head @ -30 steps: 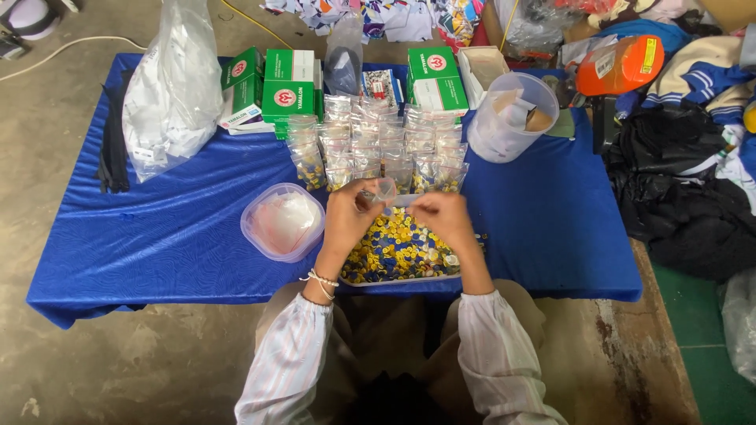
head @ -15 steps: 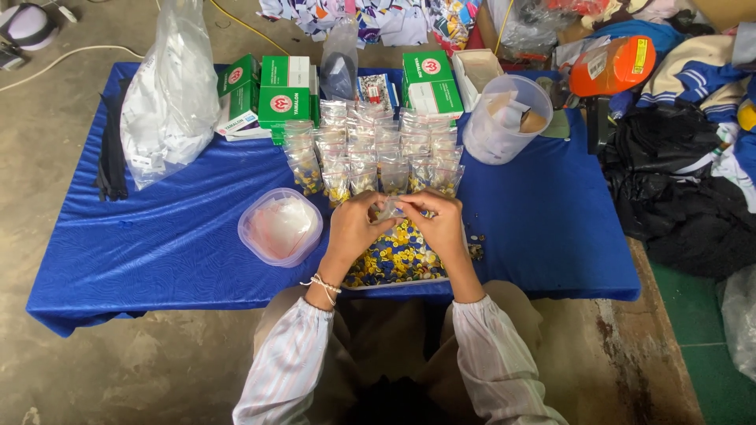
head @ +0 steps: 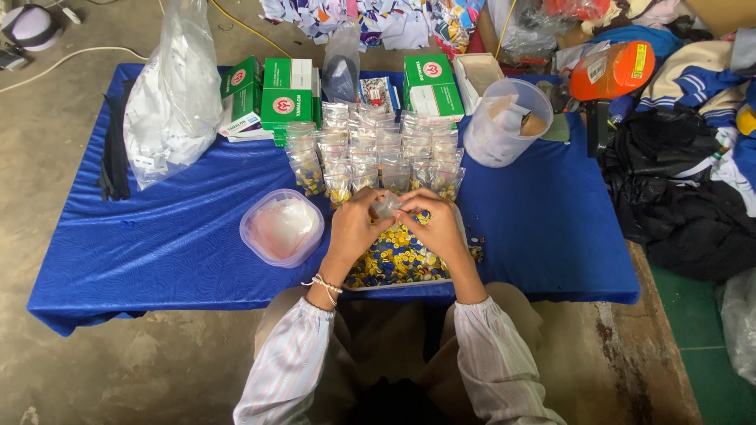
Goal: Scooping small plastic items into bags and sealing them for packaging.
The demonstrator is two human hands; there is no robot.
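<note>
Holding a small clear plastic bag [head: 385, 206] between them, the left hand [head: 356, 228] and the right hand [head: 438, 228] meet over the middle of the low table; the fingers of both are closed on the bag, pinching it from each side. Directly under the grip lies a tray [head: 398, 285] full of yellow, blue and white buttons [head: 394, 258]. Just to the left of the hands sits a round clear plastic container [head: 282, 227] on the blue cloth [head: 173, 236]. Beyond the grip stand rows of filled small bags [head: 370, 153]. Farther away are green boxes [head: 285, 94], with a big white-filled plastic sack [head: 175, 102] to the far left and a clear tub [head: 508, 122] to the far right.
</note>
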